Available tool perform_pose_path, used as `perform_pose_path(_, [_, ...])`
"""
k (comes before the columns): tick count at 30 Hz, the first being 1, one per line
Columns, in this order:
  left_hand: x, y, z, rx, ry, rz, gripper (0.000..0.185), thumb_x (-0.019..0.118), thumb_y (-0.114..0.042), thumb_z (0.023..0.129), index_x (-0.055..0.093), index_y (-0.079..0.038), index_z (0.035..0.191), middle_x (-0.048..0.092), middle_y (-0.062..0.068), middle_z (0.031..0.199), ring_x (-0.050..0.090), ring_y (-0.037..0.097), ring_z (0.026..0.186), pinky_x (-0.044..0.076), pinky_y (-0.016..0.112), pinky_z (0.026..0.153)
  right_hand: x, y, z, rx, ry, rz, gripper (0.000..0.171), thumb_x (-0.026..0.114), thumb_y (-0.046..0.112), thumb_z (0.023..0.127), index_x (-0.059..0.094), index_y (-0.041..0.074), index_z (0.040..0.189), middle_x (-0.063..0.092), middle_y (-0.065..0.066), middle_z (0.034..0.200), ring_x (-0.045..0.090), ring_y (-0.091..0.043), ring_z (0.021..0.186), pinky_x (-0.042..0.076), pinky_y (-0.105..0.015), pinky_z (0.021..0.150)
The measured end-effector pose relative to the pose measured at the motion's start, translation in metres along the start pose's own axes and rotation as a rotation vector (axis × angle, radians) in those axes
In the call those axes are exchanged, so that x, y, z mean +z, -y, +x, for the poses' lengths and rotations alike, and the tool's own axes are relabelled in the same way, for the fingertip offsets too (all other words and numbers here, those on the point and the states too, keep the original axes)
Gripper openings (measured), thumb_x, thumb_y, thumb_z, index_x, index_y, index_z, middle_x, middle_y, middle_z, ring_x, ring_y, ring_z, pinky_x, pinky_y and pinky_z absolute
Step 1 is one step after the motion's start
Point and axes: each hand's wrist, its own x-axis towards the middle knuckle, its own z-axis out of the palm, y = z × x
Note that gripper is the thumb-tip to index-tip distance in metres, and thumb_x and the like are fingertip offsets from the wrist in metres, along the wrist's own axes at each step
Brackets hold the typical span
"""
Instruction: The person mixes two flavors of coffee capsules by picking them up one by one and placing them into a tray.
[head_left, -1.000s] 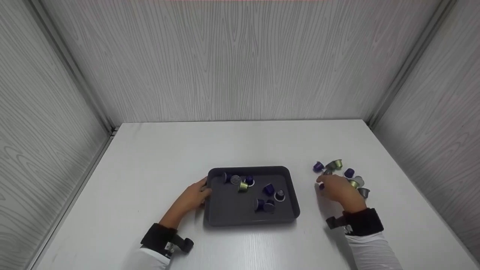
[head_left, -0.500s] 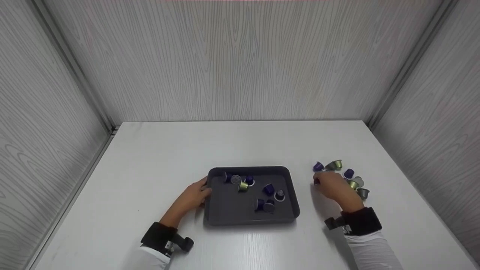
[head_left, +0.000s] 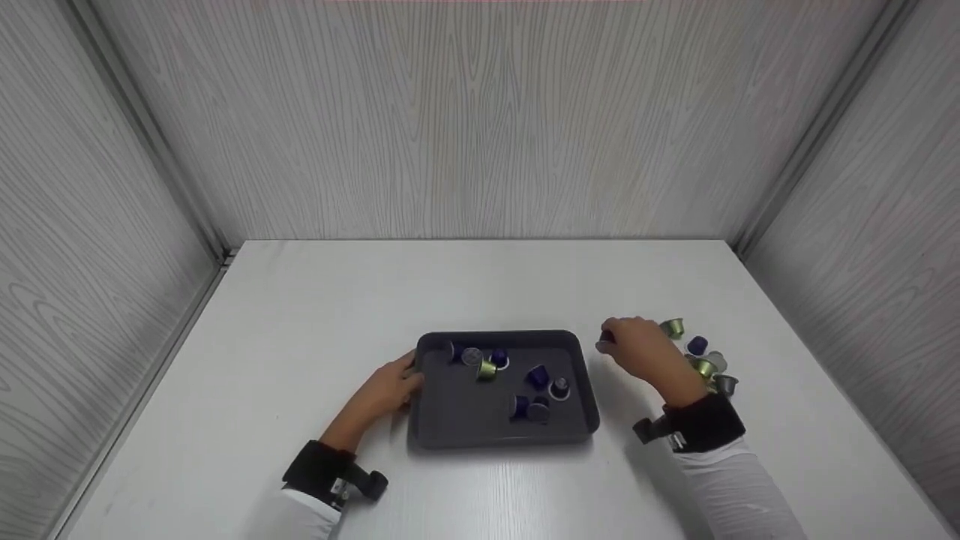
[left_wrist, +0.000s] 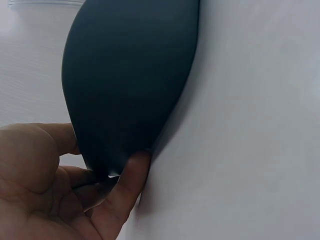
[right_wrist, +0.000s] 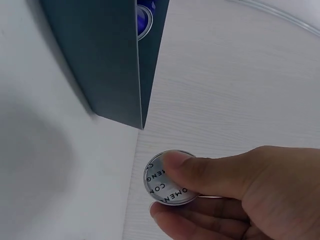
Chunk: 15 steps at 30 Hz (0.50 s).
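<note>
Capsule [right_wrist: 170, 178] with a silver foil lid sits pinched in the right hand [head_left: 637, 352], thumb pressed across the printed foil and the other fingers curled beneath it; in the head view it is held just above the white table [head_left: 300, 315], a little beyond the tray's far right corner and apart from the rim. Only a dark sliver of it shows past the fingers in that view, while the right wrist view shows the round lid plainly, with the tray's outer wall nearby. The dark grey tray [head_left: 457, 420] lies flat on the table in front of the person, holding a scatter of capsules: several blue ones [head_left: 535, 377], a green one [head_left: 487, 370] and a few with silver lids turned up. The left hand [head_left: 386, 391] grips the tray's left edge, thumb on the rim and fingers curled against the outer wall, as the left wrist view shows closely. To the right of the right hand, a loose cluster of capsules [head_left: 705, 361] rests on the table, green, blue and grey ones lying close together, some touching. Black wrist straps and white sleeves cover both forearms.
</note>
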Motion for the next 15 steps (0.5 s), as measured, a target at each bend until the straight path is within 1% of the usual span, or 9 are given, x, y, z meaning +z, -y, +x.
perform_pose_path(4, [0.001, 0.000, 0.001, -0.005, 0.009, -0.017, 0.059, 0.049, -0.022, 0.099, 0.032, -0.007, 0.153, 0.048, 0.019, 0.144, 0.057, 0.027, 0.106, 0.045, 0.045, 0.092, -0.003, 0.012, 0.007, -0.048, -0.034, 0.003, 0.013, 0.070, 0.017, 0.090, 0.066, 0.006, 0.085, 0.059, 0.000, 0.070, 0.055, -0.021, 0.065, 0.045, -0.042, 0.062])
perform_pose_path(7, [0.001, 0.000, 0.001, -0.004, 0.012, -0.023, 0.059, 0.049, -0.021, 0.099, 0.032, -0.004, 0.153, 0.047, 0.020, 0.145, 0.055, 0.028, 0.111, 0.042, 0.046, 0.096, -0.006, 0.022, 0.011, -0.069, -0.031, -0.002, 0.013, 0.071, 0.016, 0.090, 0.067, 0.005, 0.087, 0.061, -0.002, 0.073, 0.057, -0.022, 0.067, 0.047, -0.042, 0.064])
perform_pose_path(12, [0.000, 0.000, 0.002, 0.014, 0.011, 0.002, 0.058, 0.048, -0.020, 0.099, 0.032, -0.005, 0.153, 0.047, 0.020, 0.145, 0.055, 0.028, 0.109, 0.043, 0.046, 0.095, -0.010, 0.044, 0.022, -0.065, -0.006, -0.003, 0.016, 0.071, 0.019, 0.091, 0.068, 0.003, 0.094, 0.065, -0.004, 0.080, 0.062, -0.023, 0.074, 0.050, -0.042, 0.067])
perform_pose_path(15, [0.000, 0.000, 0.002, 0.015, 0.007, 0.012, 0.059, 0.048, -0.021, 0.099, 0.032, -0.005, 0.153, 0.047, 0.019, 0.145, 0.055, 0.028, 0.109, 0.042, 0.046, 0.095, -0.010, 0.057, 0.029, -0.087, -0.006, 0.007, 0.018, 0.070, 0.021, 0.091, 0.068, 0.004, 0.094, 0.065, -0.004, 0.081, 0.062, -0.024, 0.074, 0.050, -0.043, 0.069])
